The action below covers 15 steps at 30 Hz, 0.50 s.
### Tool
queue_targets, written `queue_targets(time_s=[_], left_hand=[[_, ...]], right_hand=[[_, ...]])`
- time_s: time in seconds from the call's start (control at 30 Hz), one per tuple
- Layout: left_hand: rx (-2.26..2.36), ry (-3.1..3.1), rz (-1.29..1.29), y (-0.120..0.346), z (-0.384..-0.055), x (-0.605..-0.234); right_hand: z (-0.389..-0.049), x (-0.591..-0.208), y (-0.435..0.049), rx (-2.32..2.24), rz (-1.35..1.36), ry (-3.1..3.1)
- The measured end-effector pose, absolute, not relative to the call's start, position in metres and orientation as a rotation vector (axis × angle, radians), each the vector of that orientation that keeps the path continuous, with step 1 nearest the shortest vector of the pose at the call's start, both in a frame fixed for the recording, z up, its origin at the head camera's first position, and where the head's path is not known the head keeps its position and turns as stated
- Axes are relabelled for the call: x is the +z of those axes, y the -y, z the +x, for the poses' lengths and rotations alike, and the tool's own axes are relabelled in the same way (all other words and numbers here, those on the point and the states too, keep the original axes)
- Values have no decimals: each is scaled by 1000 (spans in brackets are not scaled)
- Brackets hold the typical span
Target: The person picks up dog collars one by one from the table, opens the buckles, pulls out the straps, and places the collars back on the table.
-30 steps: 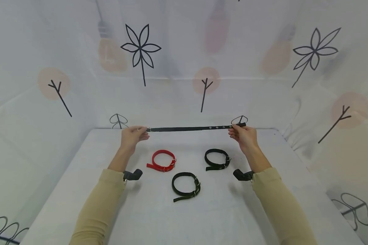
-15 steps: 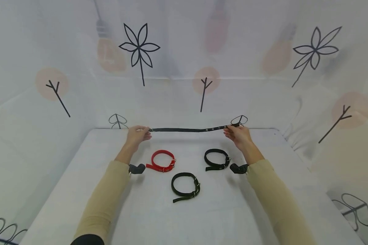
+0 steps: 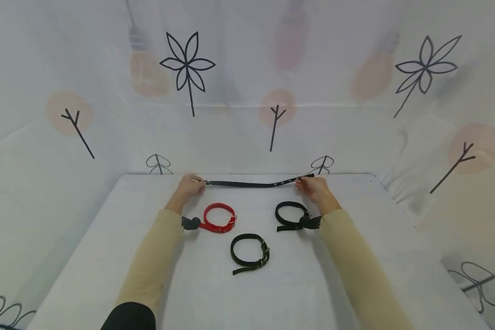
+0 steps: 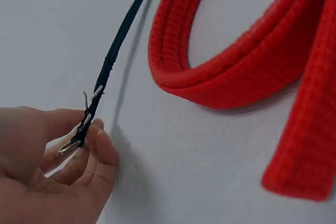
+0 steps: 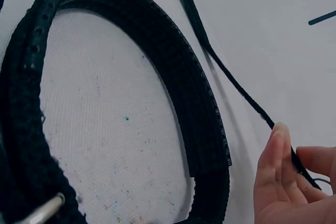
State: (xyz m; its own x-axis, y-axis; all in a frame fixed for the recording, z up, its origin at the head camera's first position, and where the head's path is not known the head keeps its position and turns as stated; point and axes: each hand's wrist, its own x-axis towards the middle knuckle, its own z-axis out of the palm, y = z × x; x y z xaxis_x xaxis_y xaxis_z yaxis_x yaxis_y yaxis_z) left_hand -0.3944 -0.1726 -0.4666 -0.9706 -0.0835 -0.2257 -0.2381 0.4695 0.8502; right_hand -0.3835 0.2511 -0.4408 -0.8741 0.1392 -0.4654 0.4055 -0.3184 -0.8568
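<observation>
A black dog collar [image 3: 243, 184], unbuckled and stretched out lengthwise, spans between both hands near the table's far edge. My left hand [image 3: 188, 185] pinches its buckle end; the metal buckle [image 4: 86, 121] shows between thumb and fingers in the left wrist view. The end with eyelets is pinched by my right hand [image 3: 313, 188], its tip poking out past the fingers. Closer to me lie a coiled red collar [image 3: 220, 229], a coiled black collar [image 3: 287, 227] partly covered by the right wrist camera, and a coiled dark green collar [image 3: 247, 235].
White cloth covers the table [image 3: 247, 302]. Behind it hangs a printed white backdrop [image 3: 239, 137] that also encloses the sides. A dark rounded object [image 3: 129, 316] overlaps the left sleeve at the bottom edge.
Both hands have come closer together and lowered toward the table with the stretched collar, which now sags slightly. The three coiled collars have stayed in place.
</observation>
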Motion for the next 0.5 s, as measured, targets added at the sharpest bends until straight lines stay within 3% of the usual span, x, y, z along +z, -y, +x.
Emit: queue_targets(time_s=[0.17,0.5], left_hand=[[1302,-2663,-362,170,-393,-469],[1325,-2702,-322,163,-384,-462]], right_hand=[[-385,-449,-251,-2256,776,-1733],[-382,-453,-255,-2187,742,-1791]])
